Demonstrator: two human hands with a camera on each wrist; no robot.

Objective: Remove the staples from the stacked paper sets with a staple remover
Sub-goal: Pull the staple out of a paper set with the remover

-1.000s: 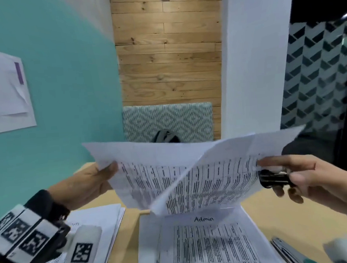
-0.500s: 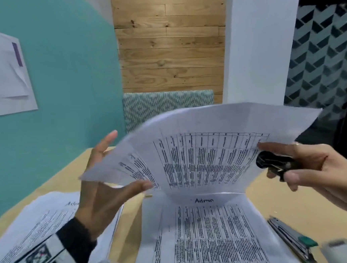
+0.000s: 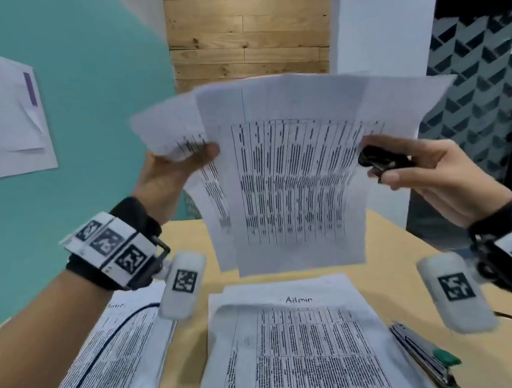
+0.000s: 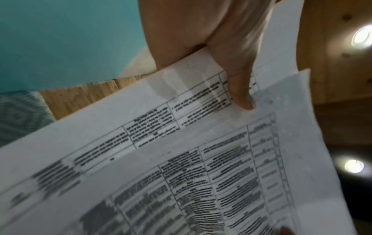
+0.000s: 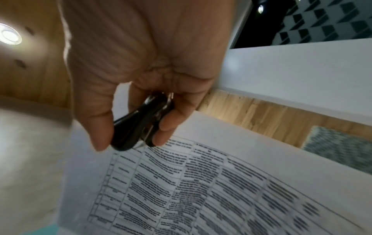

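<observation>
Head view: left hand (image 3: 168, 182) is now pinching the raised white printed sheets (image 3: 294, 184), having been spread free; right hand (image 3: 425, 180) is clasping the black staple remover (image 3: 380, 159) against their edge. Sheets are fanning loose above the wooden table (image 3: 387, 244), suggesting the staple is out.
</observation>
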